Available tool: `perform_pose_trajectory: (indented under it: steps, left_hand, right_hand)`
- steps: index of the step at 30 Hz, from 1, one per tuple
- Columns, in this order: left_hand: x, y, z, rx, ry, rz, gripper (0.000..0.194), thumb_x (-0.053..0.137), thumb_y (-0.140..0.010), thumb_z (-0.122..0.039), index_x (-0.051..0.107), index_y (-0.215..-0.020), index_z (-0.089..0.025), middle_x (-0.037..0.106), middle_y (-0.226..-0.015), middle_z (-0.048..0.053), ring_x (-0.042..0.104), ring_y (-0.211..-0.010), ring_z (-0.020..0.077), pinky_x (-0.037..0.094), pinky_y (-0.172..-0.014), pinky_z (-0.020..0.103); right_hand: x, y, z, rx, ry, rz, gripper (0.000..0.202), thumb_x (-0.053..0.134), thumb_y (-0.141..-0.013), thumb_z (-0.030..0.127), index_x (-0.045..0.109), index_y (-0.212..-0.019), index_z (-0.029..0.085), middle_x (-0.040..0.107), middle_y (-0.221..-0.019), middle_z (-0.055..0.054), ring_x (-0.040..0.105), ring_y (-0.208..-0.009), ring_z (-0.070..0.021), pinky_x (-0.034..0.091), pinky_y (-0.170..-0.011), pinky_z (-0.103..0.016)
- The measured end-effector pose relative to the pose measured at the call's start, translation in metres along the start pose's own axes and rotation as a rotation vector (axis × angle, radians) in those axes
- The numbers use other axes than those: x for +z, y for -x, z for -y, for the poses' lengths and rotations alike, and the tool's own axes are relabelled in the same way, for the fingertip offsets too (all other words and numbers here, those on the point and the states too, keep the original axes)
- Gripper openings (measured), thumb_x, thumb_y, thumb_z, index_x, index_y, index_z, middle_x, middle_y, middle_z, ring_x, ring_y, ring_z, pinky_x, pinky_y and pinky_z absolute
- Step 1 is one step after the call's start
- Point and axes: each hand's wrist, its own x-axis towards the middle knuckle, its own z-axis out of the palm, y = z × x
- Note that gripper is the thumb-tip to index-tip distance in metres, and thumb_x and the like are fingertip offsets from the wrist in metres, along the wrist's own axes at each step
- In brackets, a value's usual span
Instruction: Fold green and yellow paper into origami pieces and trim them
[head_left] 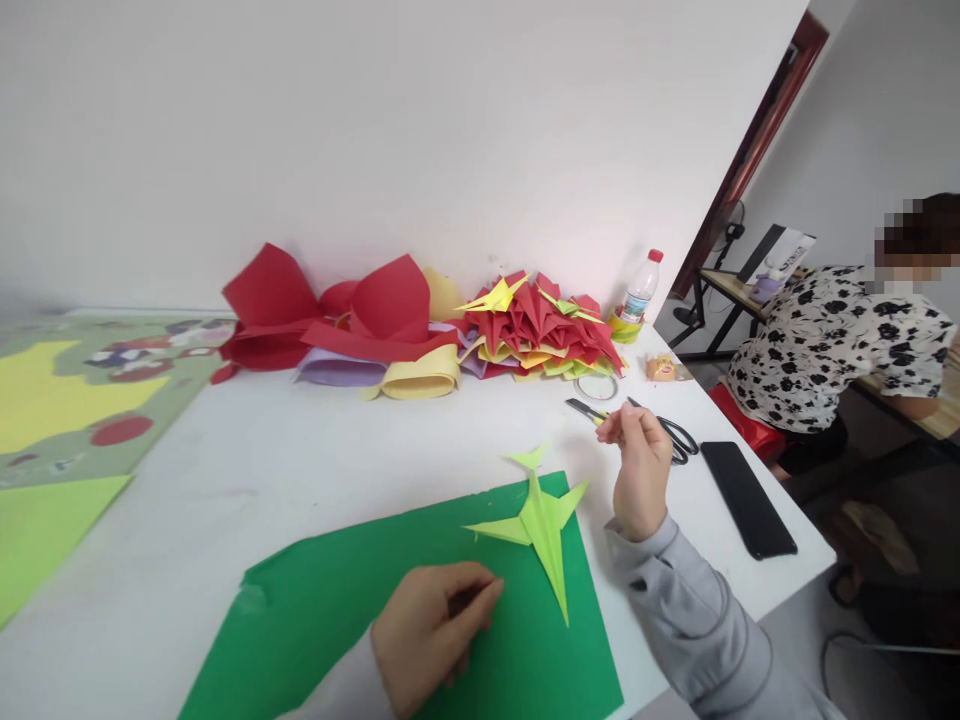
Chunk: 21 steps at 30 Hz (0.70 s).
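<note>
Nearest, the left hand point(435, 632) curls above a green sheet point(322, 610). The lime figure point(545, 525) lies over that sheet's far right corner. The right hand point(642, 468) is raised, fingertips together, near scissors point(682, 440) and a phone point(748, 500); I cannot tell whether either hand pinches anything. Farther along the worktop point(300, 460) stands a bottle point(640, 290).

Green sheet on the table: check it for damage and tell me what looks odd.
The green sheet looks worn: a pale patch marks its far left corner, perhaps tape or scuffing, I cannot tell which, and its far edge looks slightly uneven.
</note>
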Motion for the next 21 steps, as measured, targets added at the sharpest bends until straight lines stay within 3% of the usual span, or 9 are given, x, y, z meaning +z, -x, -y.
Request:
perform_pose_trajectory:
  steps: [3, 7, 11, 15, 21]
  left_hand:
    - [0.016, -0.004, -0.011, 0.221, -0.432, -0.124, 0.045, 0.030, -0.086, -0.044, 0.044, -0.050, -0.022, 0.051, -0.048, 0.000, 0.055, -0.048, 0.0163, 0.039, -0.050, 0.028]
    - [0.035, -0.014, -0.042, 0.168, -0.759, -0.096, 0.043, 0.030, -0.092, -0.039, 0.059, -0.069, -0.018, 0.065, -0.070, 0.008, 0.065, -0.066, 0.0235, 0.045, -0.061, 0.033]
    - [0.040, -0.024, -0.062, 0.061, -0.845, -0.099, 0.035, 0.037, -0.092, -0.036, 0.064, -0.084, -0.015, 0.069, -0.084, 0.011, 0.068, -0.081, 0.0270, 0.048, -0.067, 0.033]
    - [0.035, -0.029, -0.063, 0.009, -0.865, -0.149, 0.034, 0.038, -0.093, -0.036, 0.064, -0.086, -0.014, 0.070, -0.083, 0.011, 0.068, -0.083, 0.0273, 0.049, -0.069, 0.035]
    - [0.037, -0.042, -0.068, -0.033, -0.888, -0.211, 0.030, 0.041, -0.091, -0.036, 0.063, -0.095, -0.015, 0.070, -0.099, 0.012, 0.068, -0.087, 0.0274, 0.049, -0.070, 0.035]
  right_hand:
    - [-0.004, -0.014, -0.014, 0.100, -0.075, -0.104, 0.033, 0.059, -0.080, 0.046, 0.054, -0.064, 0.018, 0.056, -0.056, 0.002, 0.048, -0.052, -0.0103, 0.039, -0.056, -0.025]
    - [-0.009, -0.027, -0.028, 0.145, -0.103, -0.152, 0.034, 0.061, -0.075, 0.048, 0.053, -0.063, 0.018, 0.055, -0.052, 0.003, 0.046, -0.049, -0.0099, 0.037, -0.053, -0.024]
    - [-0.012, -0.035, -0.031, 0.146, -0.125, -0.160, 0.035, 0.062, -0.072, 0.049, 0.051, -0.060, 0.018, 0.053, -0.050, 0.005, 0.045, -0.048, -0.0092, 0.035, -0.052, -0.023]
    - [-0.012, -0.035, -0.028, 0.150, -0.145, -0.120, 0.034, 0.063, -0.070, 0.048, 0.052, -0.059, 0.018, 0.053, -0.049, 0.004, 0.045, -0.048, -0.0091, 0.036, -0.051, -0.023]
    - [-0.013, -0.035, -0.028, 0.181, -0.147, -0.104, 0.034, 0.062, -0.070, 0.050, 0.052, -0.061, 0.018, 0.054, -0.049, 0.004, 0.047, -0.047, -0.0094, 0.036, -0.049, -0.023]
